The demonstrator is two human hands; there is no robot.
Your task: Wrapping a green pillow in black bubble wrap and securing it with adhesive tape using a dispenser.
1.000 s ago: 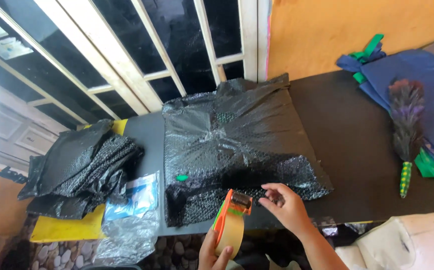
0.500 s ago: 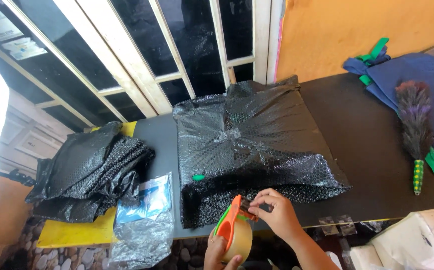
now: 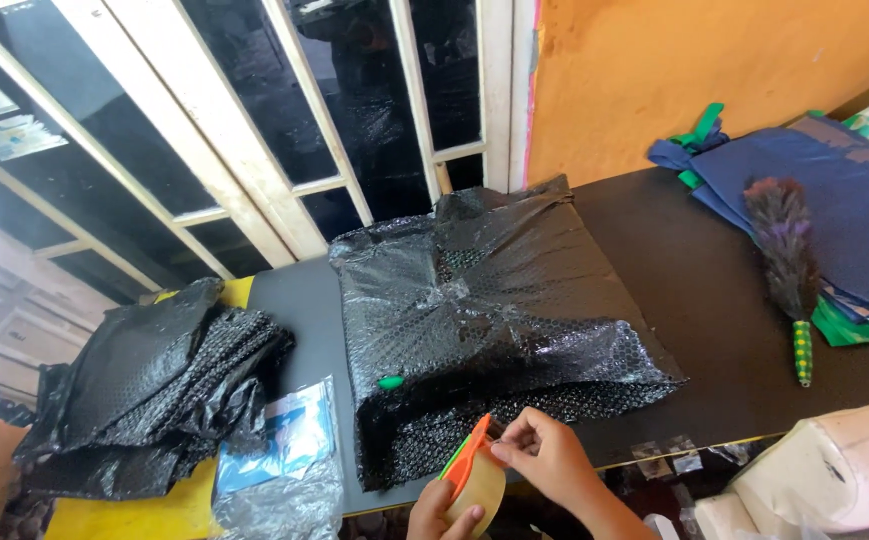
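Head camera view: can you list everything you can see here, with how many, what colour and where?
bubble-wrapped parcel: one, black, middle of the table
tape dispenser: one, orange and green with a tan roll, at the near table edge
table: one, dark
heap of bubble wrap: one, black, at left
clear plastic bag: one, bluish, beside the heap
feather duster: one, purple-brown with a green handle, at right
folded cloth bags: a stack, blue and green, far right
window grille: white bars, behind
wall: orange
left hand: under the dispenser, holding it
right hand: fingers pinched at the dispenser's top
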